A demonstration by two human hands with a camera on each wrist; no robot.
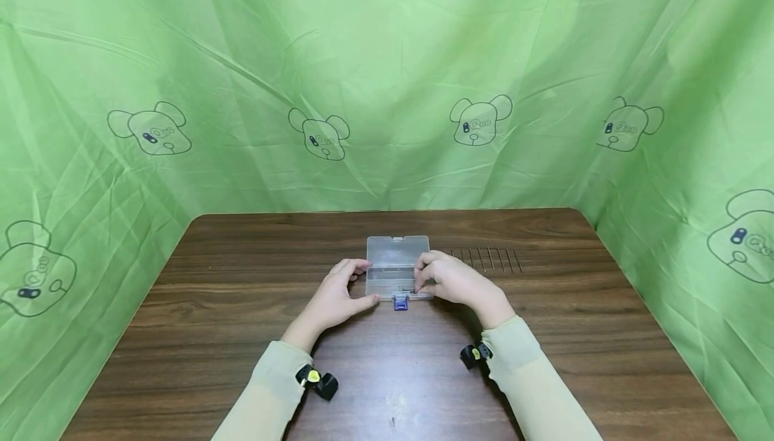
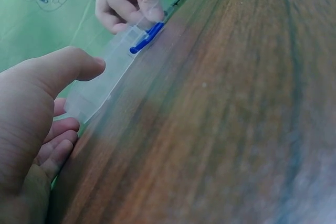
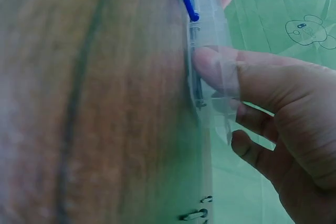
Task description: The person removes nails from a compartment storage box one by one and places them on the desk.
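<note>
We are pinching the right end of a clear plastic box (image 1: 396,269) with our right hand (image 1: 450,282), thumb on its near edge beside the blue latch (image 1: 400,303), fingers curled over the top. Our left hand (image 1: 335,300) is bracing the box's left end, thumb and fingers curled about it. The box is lying flat on the wooden table (image 1: 242,333), near a row of nails (image 1: 486,259).
</note>
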